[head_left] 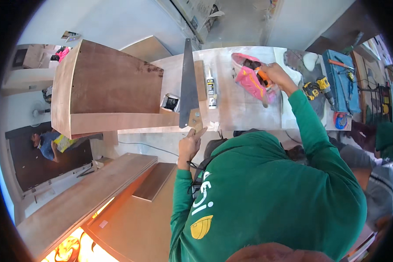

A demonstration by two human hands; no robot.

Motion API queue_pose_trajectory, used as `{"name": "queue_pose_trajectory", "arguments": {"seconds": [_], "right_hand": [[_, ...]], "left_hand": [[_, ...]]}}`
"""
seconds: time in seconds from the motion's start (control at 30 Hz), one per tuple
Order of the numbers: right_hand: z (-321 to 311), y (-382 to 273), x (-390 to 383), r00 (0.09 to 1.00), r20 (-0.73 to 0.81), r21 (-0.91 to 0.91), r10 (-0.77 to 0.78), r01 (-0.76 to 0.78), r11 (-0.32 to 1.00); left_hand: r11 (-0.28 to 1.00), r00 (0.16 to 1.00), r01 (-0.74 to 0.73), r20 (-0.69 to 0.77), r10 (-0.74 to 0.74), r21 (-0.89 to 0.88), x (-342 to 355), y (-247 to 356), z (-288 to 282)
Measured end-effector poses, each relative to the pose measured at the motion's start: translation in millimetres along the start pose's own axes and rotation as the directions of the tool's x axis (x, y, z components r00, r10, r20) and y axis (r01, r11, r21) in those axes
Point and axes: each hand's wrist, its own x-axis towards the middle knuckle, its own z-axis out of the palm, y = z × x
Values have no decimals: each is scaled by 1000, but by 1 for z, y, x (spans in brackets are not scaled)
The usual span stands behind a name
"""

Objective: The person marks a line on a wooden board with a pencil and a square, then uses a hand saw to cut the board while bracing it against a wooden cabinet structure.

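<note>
At table [249, 117], left fingers [191, 140] clasping saw [189, 83], right arm [309, 117] outstretched, fingers [273, 70] gripping orange object [263, 77]

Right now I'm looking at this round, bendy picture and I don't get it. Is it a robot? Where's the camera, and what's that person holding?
No robot here! It's a person in a green top, using two bare hands. A camera on their head looks down, and its very wide lens makes straight edges curve.

On the worktable there's a big brown wooden box, a white tube with a nozzle, a pink bag and a yellow-and-black drill.

The left hand is at the wooden handle of a long handsaw. The right hand is at the pink bag, by something orange. I can't tell how tightly either hand is gripping.
</note>
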Motion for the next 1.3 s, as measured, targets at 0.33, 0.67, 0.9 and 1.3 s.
{"name": "queue_pose_trajectory", "arguments": {"seconds": [0.33,0.67,0.9,1.3], "right_hand": [[53,-18,98,996,-29,-54,-79,77,996],[88,63,71,953,-204,-385,-222,130,914],[113,50,-45,760,-422,-600,-494,174,781],[171,255,-196,848,-437,-299,301,-452,840]], "left_hand": [[982,999,-16,44,25,-189,76,-38,17],[949,984,-132,77,161,-286,158,-129,91],[929,997,-26,57,50,-369,195,-160,137],[962,958,-146,210,196,-232,222,-159,171]]}}
